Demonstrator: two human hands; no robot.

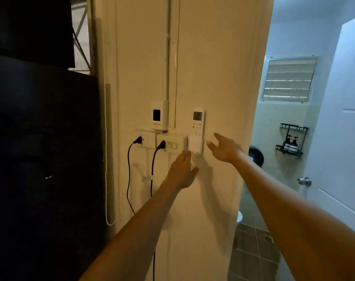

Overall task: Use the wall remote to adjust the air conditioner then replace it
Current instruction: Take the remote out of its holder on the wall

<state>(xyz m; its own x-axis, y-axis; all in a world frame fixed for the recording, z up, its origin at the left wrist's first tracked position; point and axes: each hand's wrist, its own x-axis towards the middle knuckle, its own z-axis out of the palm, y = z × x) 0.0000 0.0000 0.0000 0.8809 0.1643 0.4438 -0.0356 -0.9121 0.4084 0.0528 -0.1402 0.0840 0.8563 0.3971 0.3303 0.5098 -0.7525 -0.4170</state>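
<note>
A white remote [197, 123] with a small grey screen and coloured buttons stands upright in a white holder [195, 146] fixed to the cream wall. My right hand [225, 148] reaches toward it from the right, fingers spread, a short gap from the holder. Just below and left of the holder is my left hand [181, 172], palm toward the wall, fingers apart, fingertips close to the holder's lower edge. Neither hand holds anything. No air conditioner is in view.
Left of the holder sit a switch plate [172, 143] and a socket [146, 139], each with a black plug and hanging cable. A small white box [156, 117] hangs above. Dark furniture fills the left. An open door [339, 122] at right leads into a bathroom.
</note>
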